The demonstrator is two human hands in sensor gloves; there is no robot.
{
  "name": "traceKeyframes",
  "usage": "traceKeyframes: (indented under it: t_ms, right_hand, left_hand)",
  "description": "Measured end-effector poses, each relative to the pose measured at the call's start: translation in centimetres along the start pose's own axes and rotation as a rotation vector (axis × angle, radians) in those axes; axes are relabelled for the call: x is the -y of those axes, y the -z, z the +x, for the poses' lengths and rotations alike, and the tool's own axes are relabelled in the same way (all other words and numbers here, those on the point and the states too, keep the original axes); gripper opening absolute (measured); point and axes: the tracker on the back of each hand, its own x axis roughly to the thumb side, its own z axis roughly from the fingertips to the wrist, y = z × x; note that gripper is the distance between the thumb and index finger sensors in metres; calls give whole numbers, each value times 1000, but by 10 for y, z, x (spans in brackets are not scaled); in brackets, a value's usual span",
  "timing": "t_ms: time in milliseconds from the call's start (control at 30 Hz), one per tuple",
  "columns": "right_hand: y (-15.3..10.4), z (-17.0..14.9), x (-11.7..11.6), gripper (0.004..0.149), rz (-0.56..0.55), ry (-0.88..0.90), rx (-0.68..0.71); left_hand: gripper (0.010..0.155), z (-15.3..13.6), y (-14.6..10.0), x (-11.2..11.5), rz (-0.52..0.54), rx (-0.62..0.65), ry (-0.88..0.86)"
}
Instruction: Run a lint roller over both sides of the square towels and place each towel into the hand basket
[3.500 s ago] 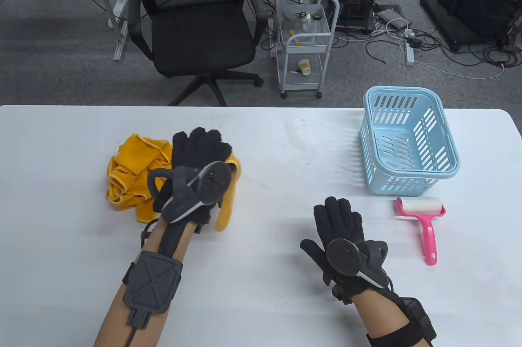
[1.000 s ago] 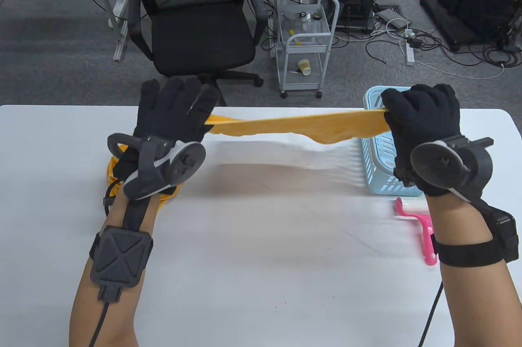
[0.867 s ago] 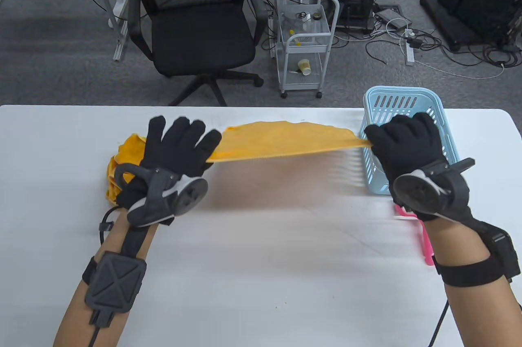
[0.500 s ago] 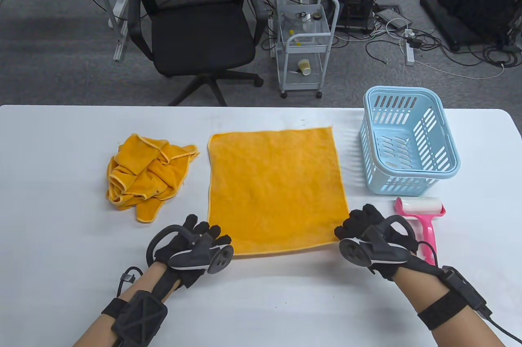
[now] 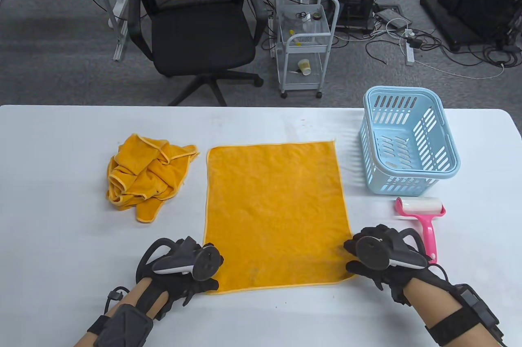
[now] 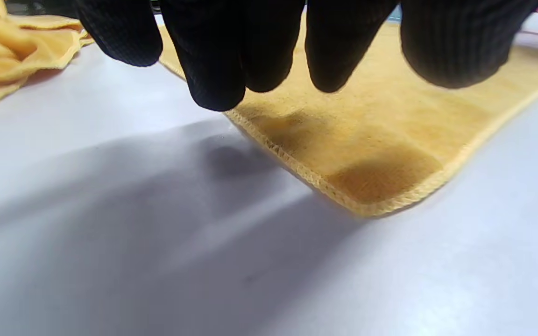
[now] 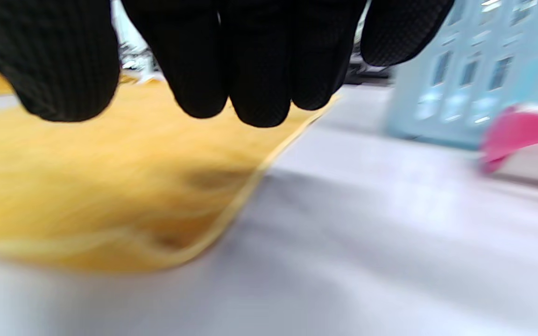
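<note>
Both hands off the flat towel (fingers loosely curled)

My right wrist view is blurred: basket and lint roller are smeared shapes. Trackers hide my fingers in the table view. My left wrist view crops the crumpled towel at its edge.

Readable text: nothing legible is showing in any of the three views.
Lint roller: no brand or label is appearing on it.
Hand basket: plain, no markings are showing.
</note>
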Motion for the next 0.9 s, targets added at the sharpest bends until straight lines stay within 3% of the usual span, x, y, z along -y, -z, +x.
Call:
traceKeyframes:
  t_ms: [67,300,533,900]
  right_hand:
    - [-3,-21,5,68,-48,4,-130]
    - [-16,-69,8,74,-48,-109,-443]
    - [-21,-106,-1,86,18,-145,-762]
    - [-4,-121,-32,76,133,-97,-977]
  left_hand:
    - [71,-3,6,6,5,-39,1]
    - [82,-5,10,14,6,-64,37]
    - [86,-2,11,18,-13,-64,87]
    - [86,-2,11,18,-9,-61,88]
